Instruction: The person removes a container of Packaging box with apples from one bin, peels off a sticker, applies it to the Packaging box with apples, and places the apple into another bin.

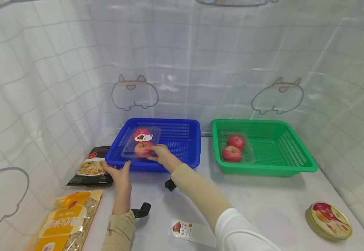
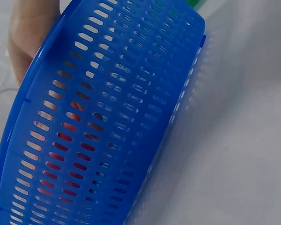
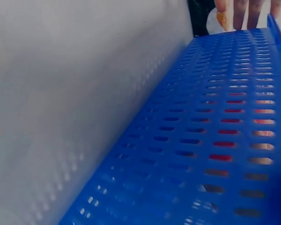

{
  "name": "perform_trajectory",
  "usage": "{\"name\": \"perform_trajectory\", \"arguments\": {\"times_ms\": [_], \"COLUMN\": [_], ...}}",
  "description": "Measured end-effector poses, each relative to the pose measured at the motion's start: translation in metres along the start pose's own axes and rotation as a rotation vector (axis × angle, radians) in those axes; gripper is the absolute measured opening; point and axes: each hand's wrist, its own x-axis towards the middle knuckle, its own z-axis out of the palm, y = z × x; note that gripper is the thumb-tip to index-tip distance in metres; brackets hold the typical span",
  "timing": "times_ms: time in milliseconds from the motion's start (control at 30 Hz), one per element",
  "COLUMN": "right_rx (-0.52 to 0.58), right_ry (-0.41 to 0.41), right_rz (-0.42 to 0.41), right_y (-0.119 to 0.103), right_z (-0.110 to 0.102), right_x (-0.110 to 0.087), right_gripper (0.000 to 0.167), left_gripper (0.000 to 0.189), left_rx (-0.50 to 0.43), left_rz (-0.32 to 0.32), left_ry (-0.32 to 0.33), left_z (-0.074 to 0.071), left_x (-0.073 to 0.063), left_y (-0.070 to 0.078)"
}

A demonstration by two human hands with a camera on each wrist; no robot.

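Note:
A clear plastic box of apples [image 1: 128,150] with a printed label lies in the left part of the blue basket [image 1: 182,164]. My right hand [image 1: 164,157] reaches over the basket's front rim and pinches the box's right front edge. At the basket's front left corner, my left hand [image 1: 120,176] touches the rim with fingers spread. The right wrist view shows straight fingers [image 3: 241,11] beyond the basket's end. Both wrist views mostly face the slotted basket wall, with red apples partly visible through the slots.
A green basket [image 1: 263,169] on the right holds another clear apple box [image 1: 248,153]. Left are a black food packet [image 1: 92,169] and a yellow noodle packet [image 1: 64,223]. A label strip [image 1: 192,232] lies in front; a round tin [image 1: 329,221] sits at right.

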Motion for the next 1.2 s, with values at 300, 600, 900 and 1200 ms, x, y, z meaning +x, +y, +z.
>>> {"name": "perform_trajectory", "arguments": {"times_ms": [300, 600, 900, 1200], "right_rx": [-0.074, -0.282, -0.467, -1.008], "right_ry": [-0.012, -0.013, 0.003, -0.108], "right_rz": [0.061, 0.080, 0.058, -0.389], "right_y": [-0.043, -0.015, -0.070, -0.164], "right_z": [0.016, 0.010, 0.022, 0.009], "right_x": [-0.121, -0.055, -0.176, -0.329], "right_gripper": [0.068, 0.039, 0.072, 0.066], "left_gripper": [0.096, 0.095, 0.095, 0.094], "left_rx": [-0.010, -0.014, 0.017, 0.027], "left_rz": [0.023, 0.048, 0.037, 0.015], "left_ry": [0.004, -0.014, -0.001, -0.018], "left_z": [0.000, -0.001, -0.003, -0.001], "left_x": [-0.001, -0.003, 0.000, 0.000], "left_y": [-0.003, -0.004, -0.004, 0.000]}}
